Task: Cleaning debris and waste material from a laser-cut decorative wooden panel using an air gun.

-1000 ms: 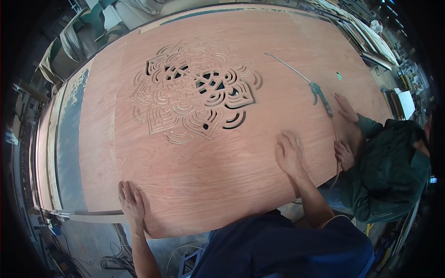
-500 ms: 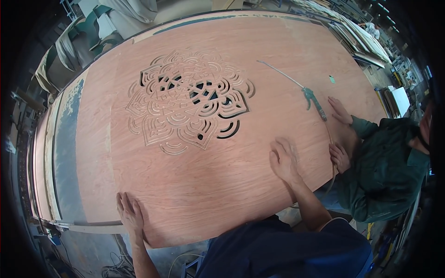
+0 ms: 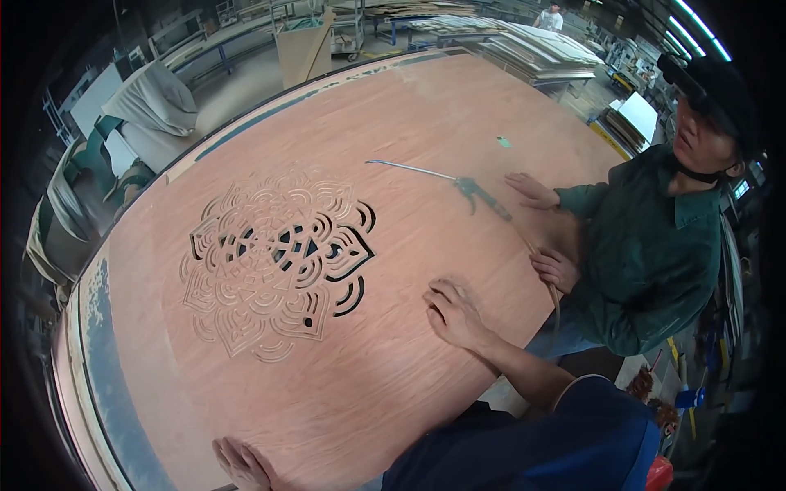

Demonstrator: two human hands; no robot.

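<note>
A large reddish plywood panel (image 3: pixel 344 385) lies before me, with a carved flower-like mandala (image 3: pixel 278 260) left of its middle; some of the pattern's shapes are cut through and look dark. My left hand (image 3: pixel 242 463) rests on the panel near its front left edge, fingers stretched out and holding nothing. Farther right, my right hand (image 3: pixel 455 316) lies on the wood with its fingers apart, also holding nothing. Beyond it lies a green air blow gun (image 3: pixel 483 200) with a long thin metal nozzle, its hose running toward the panel's right edge.
At the right stands a person in a dark green shirt (image 3: pixel 655 245), one hand (image 3: pixel 534 193) flat on the panel, the other (image 3: pixel 555 270) by the hose. A small green scrap (image 3: pixel 503 142) lies on the wood. Stacked sheets (image 3: pixel 544 53) and draped cloth (image 3: pixel 151 98) are behind.
The view has tilted up and turned right, so the panel and mandala sit lower and farther left. The other person's head now shows. Both my hands still lie on the panel.
</note>
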